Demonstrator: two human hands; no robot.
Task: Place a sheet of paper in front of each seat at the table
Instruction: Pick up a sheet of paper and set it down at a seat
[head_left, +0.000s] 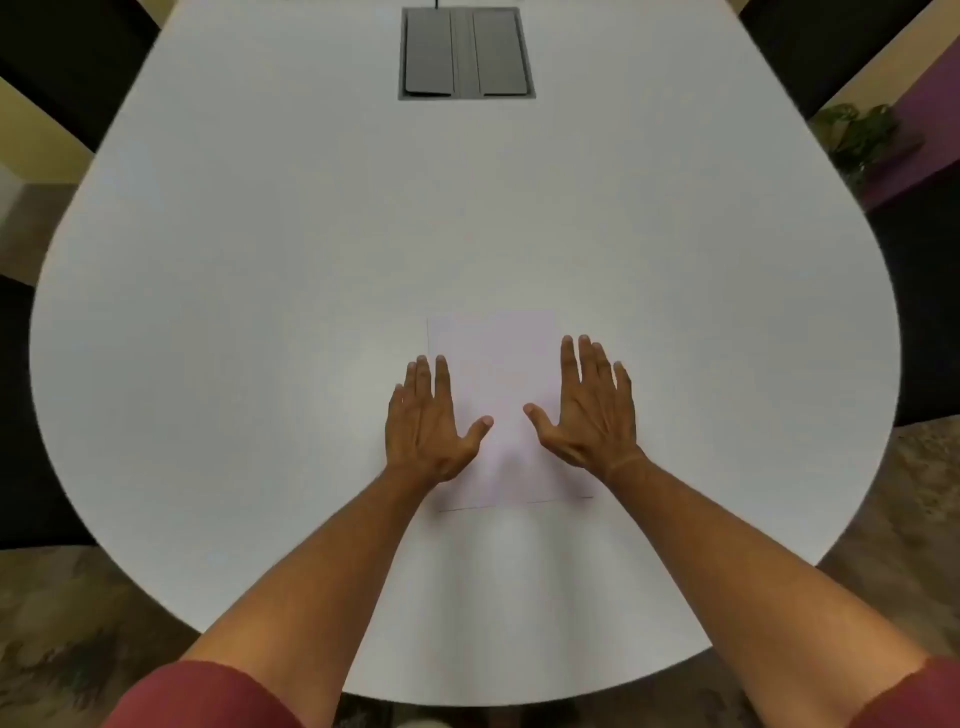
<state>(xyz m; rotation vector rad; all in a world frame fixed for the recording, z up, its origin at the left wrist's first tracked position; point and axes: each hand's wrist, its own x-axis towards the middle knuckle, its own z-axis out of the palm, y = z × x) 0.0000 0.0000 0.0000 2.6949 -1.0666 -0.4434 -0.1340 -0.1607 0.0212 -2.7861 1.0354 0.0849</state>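
Observation:
A white sheet of paper (501, 384) lies flat on the white table (260, 312), near the table's front end. My left hand (428, 421) rests palm down over the paper's left edge, fingers spread. Over the right edge, my right hand (589, 410) lies the same way, palm down with fingers apart. Neither hand grips the sheet; both lie flat on it. The paper's lower corners are partly hidden by my wrists.
A grey cable hatch (466, 52) is set into the table at the far middle. Dark chair backs (62, 67) stand at the far left and far right. A potted plant (857, 140) stands at the right. Patterned carpet (893, 519) surrounds the table.

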